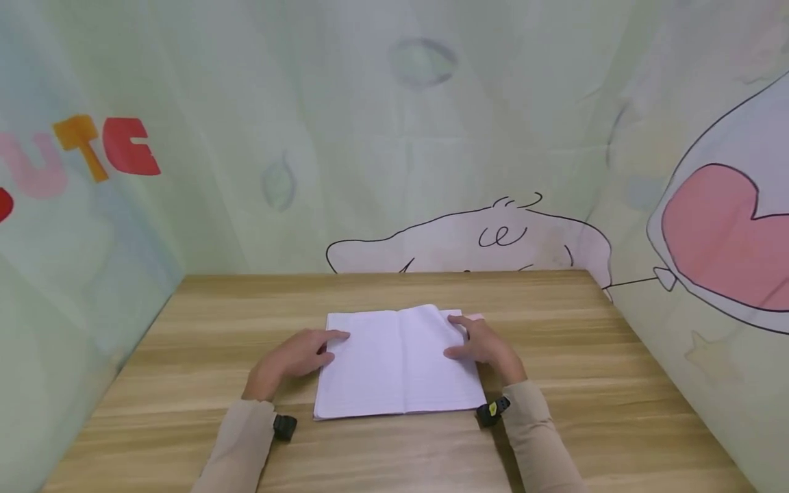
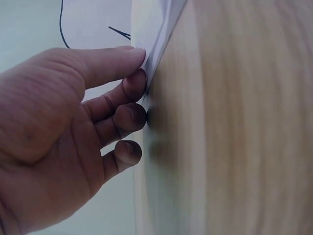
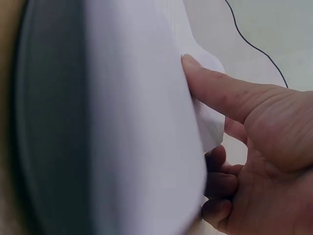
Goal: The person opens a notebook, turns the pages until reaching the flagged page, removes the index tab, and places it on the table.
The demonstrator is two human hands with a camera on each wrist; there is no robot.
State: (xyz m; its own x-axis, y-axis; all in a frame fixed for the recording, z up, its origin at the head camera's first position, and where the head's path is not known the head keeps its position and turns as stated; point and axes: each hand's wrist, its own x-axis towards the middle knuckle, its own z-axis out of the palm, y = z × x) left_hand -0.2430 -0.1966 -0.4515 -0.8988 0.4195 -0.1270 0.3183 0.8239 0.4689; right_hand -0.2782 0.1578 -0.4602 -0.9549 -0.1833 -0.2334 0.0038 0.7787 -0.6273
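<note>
An open notebook point(image 1: 394, 370) with white lined pages lies flat in the middle of the wooden table point(image 1: 555, 383). My left hand point(image 1: 329, 346) is at its left edge. In the left wrist view the thumb lies on the page edge point(image 2: 151, 29) and the curled fingers point(image 2: 132, 117) press against it from the side. My right hand point(image 1: 456, 335) rests on the right-hand page near its outer edge. There the thumb point(image 3: 215, 88) presses on the paper point(image 3: 137, 122) and the other fingers point(image 3: 220, 183) curl under a few slightly raised leaves.
Pale green cloth walls point(image 1: 419, 137) printed with cartoon outlines and letters close the table in at the back, left and right. A sliver of pink cover point(image 1: 476, 316) shows at the notebook's far right corner. Bare wood point(image 1: 203, 322) surrounds the notebook.
</note>
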